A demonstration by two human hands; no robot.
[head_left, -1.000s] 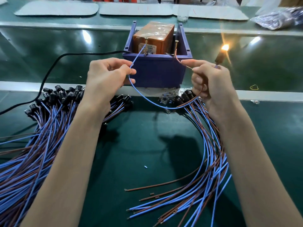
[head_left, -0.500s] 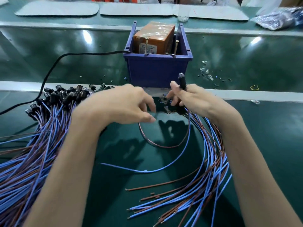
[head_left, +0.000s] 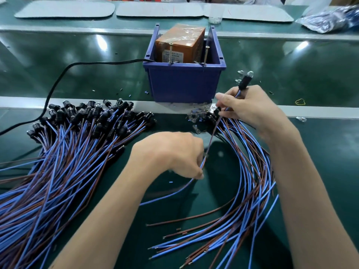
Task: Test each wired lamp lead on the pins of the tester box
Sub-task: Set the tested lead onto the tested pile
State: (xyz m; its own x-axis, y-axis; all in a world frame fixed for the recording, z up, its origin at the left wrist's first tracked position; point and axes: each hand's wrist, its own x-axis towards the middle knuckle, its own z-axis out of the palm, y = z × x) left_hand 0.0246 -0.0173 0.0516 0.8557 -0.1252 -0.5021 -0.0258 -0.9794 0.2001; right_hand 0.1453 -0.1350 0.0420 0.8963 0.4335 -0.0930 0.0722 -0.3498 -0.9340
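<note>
1. Step in hand: I judge this to be the take-up of one lamp lead [head_left: 243,85] ahead of its test. No wire end is on a pin, and the bulb at its tip is dark.
2. Right hand [head_left: 250,109], centre right of the frame: my fingers [head_left: 223,97] are clamped on the lead just below its black socket. The bulb points up, beside the right wall of the tester box [head_left: 182,84].
3. Left hand [head_left: 171,150], centre of the frame: fingers curled, with thumb and forefinger pinched on the lead's wires lower down. The blue wire trails on from the pinch toward lower centre, across the tabletop [head_left: 320,152].
4. Tester box, upper centre: a blue bin with an orange unit inside. Two upright pins stand at its front edge, the left pin [head_left: 171,54] and the right pin [head_left: 206,55]. Both are bare and well apart from the held lead.
5. Stock: a large pile of leads [head_left: 77,144] lies at left, and a smaller fan of leads [head_left: 250,181] lies at lower right. I cannot tell which lot is tested.
6. Next move, in my judgement:
   - slide the left fingers to the stripped ends and part blue from brown;
   - set one end on each pin at the same time, keeping the two ends off each other;
   - watch the bulb.
</note>
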